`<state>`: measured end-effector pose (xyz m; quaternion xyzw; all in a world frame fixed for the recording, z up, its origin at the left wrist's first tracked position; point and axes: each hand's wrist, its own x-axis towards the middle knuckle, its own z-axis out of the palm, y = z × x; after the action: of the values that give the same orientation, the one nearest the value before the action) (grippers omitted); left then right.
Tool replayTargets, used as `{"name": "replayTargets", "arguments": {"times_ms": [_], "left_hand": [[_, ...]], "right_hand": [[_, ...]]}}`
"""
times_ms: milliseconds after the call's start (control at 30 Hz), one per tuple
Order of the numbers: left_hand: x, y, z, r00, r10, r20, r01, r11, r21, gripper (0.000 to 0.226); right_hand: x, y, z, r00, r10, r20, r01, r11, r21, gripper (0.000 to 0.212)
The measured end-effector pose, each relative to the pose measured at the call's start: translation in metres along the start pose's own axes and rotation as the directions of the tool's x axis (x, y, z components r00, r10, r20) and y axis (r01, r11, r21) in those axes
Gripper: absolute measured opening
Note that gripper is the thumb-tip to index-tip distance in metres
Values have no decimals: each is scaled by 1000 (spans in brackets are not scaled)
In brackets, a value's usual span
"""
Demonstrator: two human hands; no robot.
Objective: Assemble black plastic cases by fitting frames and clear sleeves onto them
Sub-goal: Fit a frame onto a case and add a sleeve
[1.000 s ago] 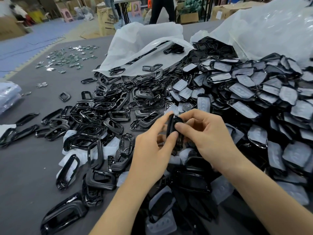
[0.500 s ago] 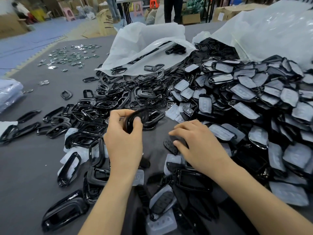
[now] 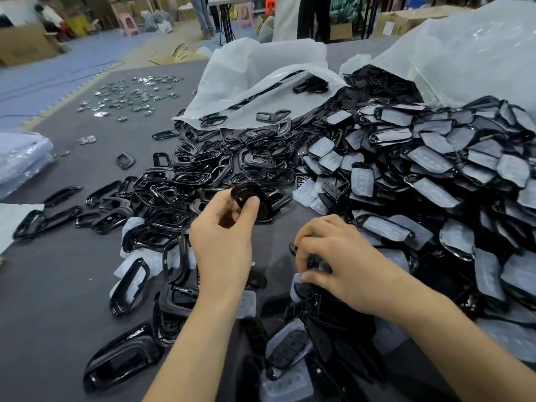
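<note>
Head view, grey table (image 3: pixel 58 300), black frames (image 3: pixel 188 181), boxes (image 3: pixel 26 44) behind

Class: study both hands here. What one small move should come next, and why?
Probably the right hand should lift the black piece it pinches on the table and carry it to the black frame gripped in the raised left hand: the two parts are apart, so nothing can be fitted yet.
</note>
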<state>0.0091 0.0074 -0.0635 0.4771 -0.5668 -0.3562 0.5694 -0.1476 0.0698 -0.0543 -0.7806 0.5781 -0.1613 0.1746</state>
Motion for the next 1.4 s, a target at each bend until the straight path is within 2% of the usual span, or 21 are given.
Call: {"name": "replayTargets", "arguments": {"times_ms": [133, 200, 300, 367, 467, 567, 667, 867, 1067, 1167, 1267, 1333, 1400], "left_hand": [[0, -2, 1, 999, -30, 14, 31, 999, -33, 15], [0, -1, 2, 997, -74, 29, 76, 994, -80, 19], [-1, -1, 4, 989, -137, 50, 144, 969, -200, 17], [-1, 0, 5, 985, -163, 47, 170, 958, -231, 11], [-1, 1, 6, 985, -160, 60, 170, 958, -232, 13], [-3, 2, 7, 984, -143, 108, 163, 964, -209, 14], [-5, 4, 9, 978, -152, 142, 179, 963, -201, 14], [-10, 8, 12, 956, -161, 246, 208, 962, -177, 14], [-16, 8, 16, 937, -155, 313, 205, 970, -133, 18], [-18, 8, 18, 931, -149, 332, 196, 974, -113, 15], [-19, 8, 17, 928, -136, 347, 180, 979, -99, 16], [-20, 8, 17, 929, -122, 350, 162, 983, -87, 18], [-20, 7, 18, 930, -106, 353, 138, 988, -67, 18]], "right_hand": [[2, 3, 1, 997, -16, -79, 22, 997, 73, 18], [1, 1, -1, 976, 91, -197, -44, 972, 230, 17], [3, 5, -4, 893, 288, -346, -112, 886, 450, 20], [5, 9, -5, 843, 406, -353, -111, 773, 625, 21], [6, 12, -5, 819, 516, -249, -48, 495, 867, 15], [6, 12, -5, 813, 552, -188, 0, 321, 947, 21], [6, 11, -6, 811, 563, -157, 24, 236, 971, 24], [5, 10, -8, 838, 530, -131, 50, 164, 985, 25], [4, 10, -10, 867, 489, -99, 14, 175, 984, 40], [4, 8, -12, 885, 461, -67, -2, 148, 989, 32], [3, 6, -13, 896, 442, -38, -14, 114, 993, 14], [3, 5, -13, 887, 460, -45, -21, 138, 990, 5], [2, 5, -11, 873, 484, -64, -31, 186, 982, 6]]}}
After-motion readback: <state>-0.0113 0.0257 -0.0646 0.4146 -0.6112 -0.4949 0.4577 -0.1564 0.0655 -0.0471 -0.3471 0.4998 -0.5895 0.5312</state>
